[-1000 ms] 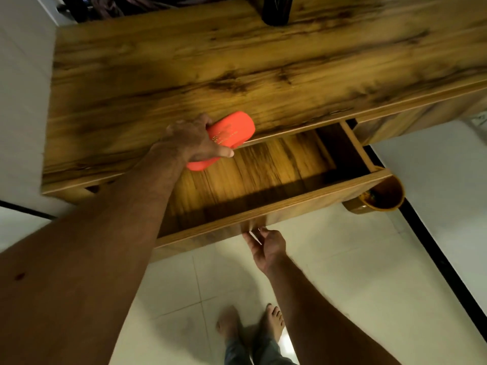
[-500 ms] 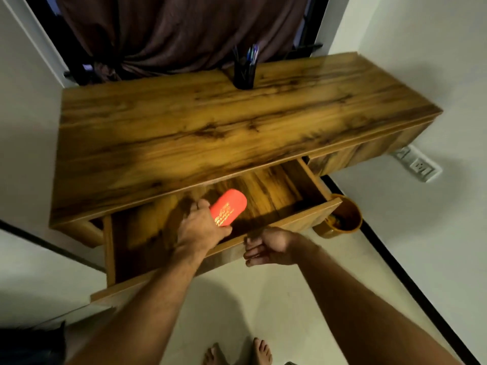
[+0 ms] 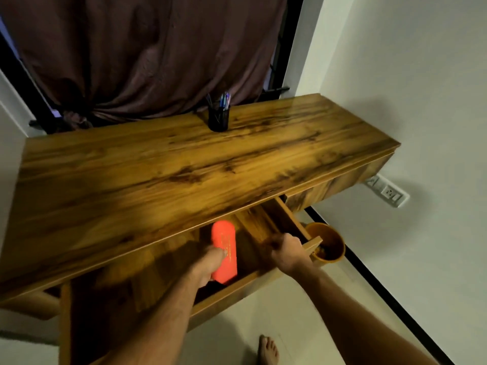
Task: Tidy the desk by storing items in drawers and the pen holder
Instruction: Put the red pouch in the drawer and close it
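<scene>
A wooden desk [image 3: 184,164] has its left drawer [image 3: 226,295] pulled open. My left hand [image 3: 208,264] reaches into the drawer, gripping the near end of a long orange case [image 3: 224,248] that lies lengthwise, low inside. My right hand [image 3: 286,250] is closed over the drawer's front edge near its right end. A black pen holder [image 3: 218,118] with several pens stands at the desk's back edge, far from both hands.
A round brown bin [image 3: 328,245] stands on the floor just right of the drawer's corner. A dark curtain [image 3: 145,48] hangs behind the desk. A white wall with a socket strip [image 3: 387,192] is at the right. My bare foot [image 3: 267,351] is below.
My left hand has carried the orange case from the desk edge down into the drawer. My right hand rose from under the drawer front to grip its top edge. The view pulled back.
</scene>
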